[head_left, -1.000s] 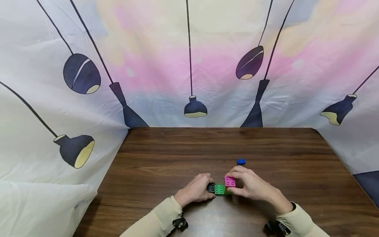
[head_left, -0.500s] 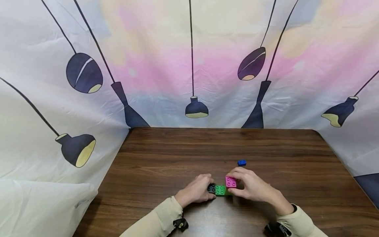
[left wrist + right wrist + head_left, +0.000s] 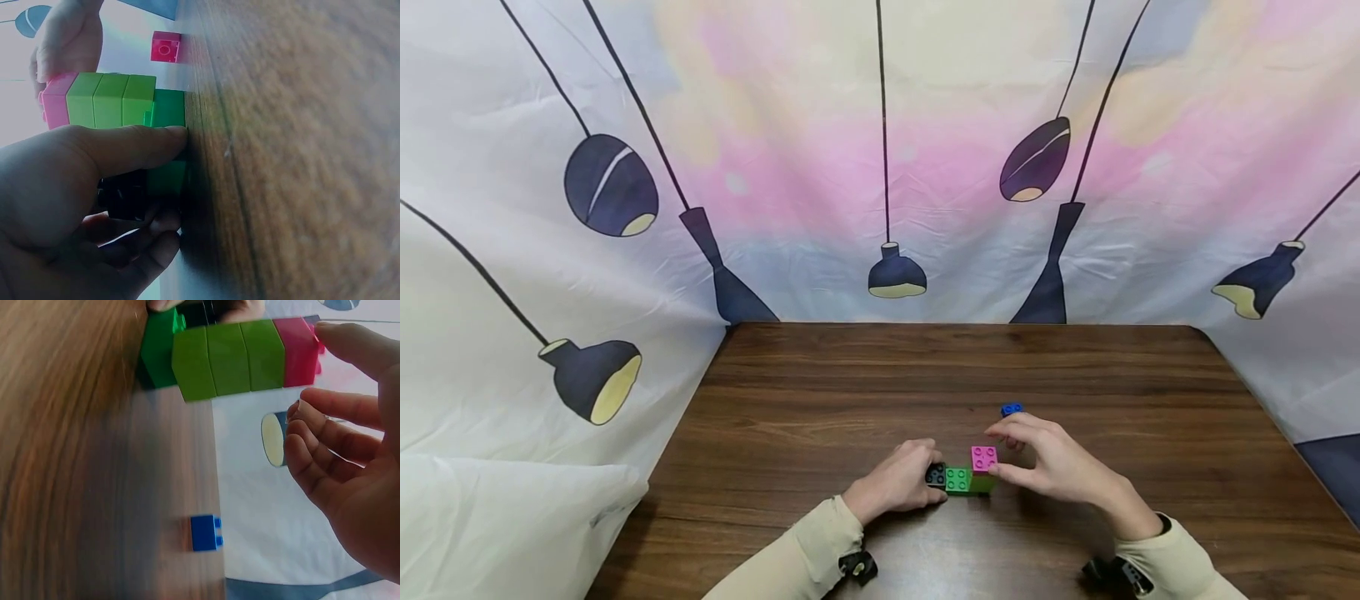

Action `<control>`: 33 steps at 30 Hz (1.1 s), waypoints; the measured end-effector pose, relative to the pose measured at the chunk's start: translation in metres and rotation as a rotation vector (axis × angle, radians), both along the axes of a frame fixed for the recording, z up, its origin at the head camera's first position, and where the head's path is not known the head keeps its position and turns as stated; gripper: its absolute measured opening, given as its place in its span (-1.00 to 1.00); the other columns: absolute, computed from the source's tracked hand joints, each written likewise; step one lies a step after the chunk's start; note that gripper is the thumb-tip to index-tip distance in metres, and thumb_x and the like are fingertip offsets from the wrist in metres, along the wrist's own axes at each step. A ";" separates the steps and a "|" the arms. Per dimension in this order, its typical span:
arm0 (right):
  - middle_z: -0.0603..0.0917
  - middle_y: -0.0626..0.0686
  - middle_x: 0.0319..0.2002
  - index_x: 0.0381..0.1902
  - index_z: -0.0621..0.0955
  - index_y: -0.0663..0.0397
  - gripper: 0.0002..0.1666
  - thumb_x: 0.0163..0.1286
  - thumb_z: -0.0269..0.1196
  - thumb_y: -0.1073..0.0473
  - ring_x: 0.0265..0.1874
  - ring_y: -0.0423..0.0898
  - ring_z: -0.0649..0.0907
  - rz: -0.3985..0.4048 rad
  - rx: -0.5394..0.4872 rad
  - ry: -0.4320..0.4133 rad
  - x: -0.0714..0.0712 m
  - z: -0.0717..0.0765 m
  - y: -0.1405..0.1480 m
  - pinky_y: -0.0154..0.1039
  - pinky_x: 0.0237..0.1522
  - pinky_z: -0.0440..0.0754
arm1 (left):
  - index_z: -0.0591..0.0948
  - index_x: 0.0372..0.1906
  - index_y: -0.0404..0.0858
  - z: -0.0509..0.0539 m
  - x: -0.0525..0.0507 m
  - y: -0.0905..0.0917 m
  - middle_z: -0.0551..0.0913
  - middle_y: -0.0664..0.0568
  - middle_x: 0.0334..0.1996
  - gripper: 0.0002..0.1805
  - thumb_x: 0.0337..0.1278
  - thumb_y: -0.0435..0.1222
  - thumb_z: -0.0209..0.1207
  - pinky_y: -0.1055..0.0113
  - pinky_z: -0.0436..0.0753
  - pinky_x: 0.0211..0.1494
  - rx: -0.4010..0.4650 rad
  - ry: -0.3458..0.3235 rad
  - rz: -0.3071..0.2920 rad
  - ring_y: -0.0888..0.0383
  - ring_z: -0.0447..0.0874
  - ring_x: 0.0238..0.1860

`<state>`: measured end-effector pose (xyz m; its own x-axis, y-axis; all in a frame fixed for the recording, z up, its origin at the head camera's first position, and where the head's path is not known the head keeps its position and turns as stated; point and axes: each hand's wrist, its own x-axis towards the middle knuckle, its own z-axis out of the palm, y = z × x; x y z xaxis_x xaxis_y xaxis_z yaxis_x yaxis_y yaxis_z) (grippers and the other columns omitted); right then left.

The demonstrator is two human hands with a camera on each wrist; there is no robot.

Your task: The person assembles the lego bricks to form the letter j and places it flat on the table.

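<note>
My left hand grips the left end of a green base, fingers and thumb around it and the black brick on it. At the base's right end, three lime bricks are stacked, topped by a pink brick. The right hand is spread beside the stack; its thumb is at the pink brick's edge, contact unclear, its other fingers apart from it.
A small blue brick lies behind the right hand on the wooden table. In the left wrist view, a red-looking brick sits beyond the stack. A patterned cloth hangs behind the table.
The right hand has let go of the pink brick, its fingers opening and moving right; the brick stays on the stack. The left hand keeps its grip.
</note>
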<state>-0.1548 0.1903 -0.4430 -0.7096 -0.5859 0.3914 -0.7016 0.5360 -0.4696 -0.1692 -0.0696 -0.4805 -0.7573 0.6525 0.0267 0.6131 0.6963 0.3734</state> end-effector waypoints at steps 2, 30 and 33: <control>0.65 -0.11 -0.08 0.06 0.61 -0.05 -0.54 0.22 0.41 -0.01 -0.29 -0.20 0.64 -0.036 0.013 -0.014 0.001 0.002 0.004 -0.30 -0.26 0.62 | 0.71 -0.29 -0.15 0.000 0.000 0.000 0.45 0.23 -0.46 -0.72 -0.14 -0.14 0.48 0.57 0.39 -0.45 0.002 -0.005 0.004 0.38 0.36 -0.47; 0.65 -0.18 -0.09 0.03 0.63 -0.15 -0.53 0.14 0.46 0.02 -0.29 -0.27 0.61 -0.175 0.017 0.038 0.000 -0.004 0.040 -0.31 -0.27 0.60 | 0.71 -0.25 -0.16 0.002 0.001 0.000 0.47 0.22 -0.42 -0.68 -0.15 -0.13 0.48 0.56 0.41 -0.41 -0.010 -0.006 0.016 0.37 0.38 -0.45; 0.64 -0.22 -0.10 0.03 0.63 -0.12 -0.52 0.13 0.47 0.04 -0.30 -0.32 0.59 -0.187 0.023 0.053 0.001 -0.004 0.044 -0.30 -0.29 0.60 | 0.71 -0.26 -0.16 0.001 0.001 -0.001 0.46 0.22 -0.42 -0.69 -0.14 -0.13 0.48 0.56 0.40 -0.41 -0.010 -0.003 0.012 0.38 0.37 -0.45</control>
<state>-0.1540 0.2342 -0.4470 -0.7859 -0.4546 0.4193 -0.6119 0.6695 -0.4211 -0.1681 -0.0701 -0.4792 -0.7651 0.6437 0.0178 0.6036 0.7072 0.3682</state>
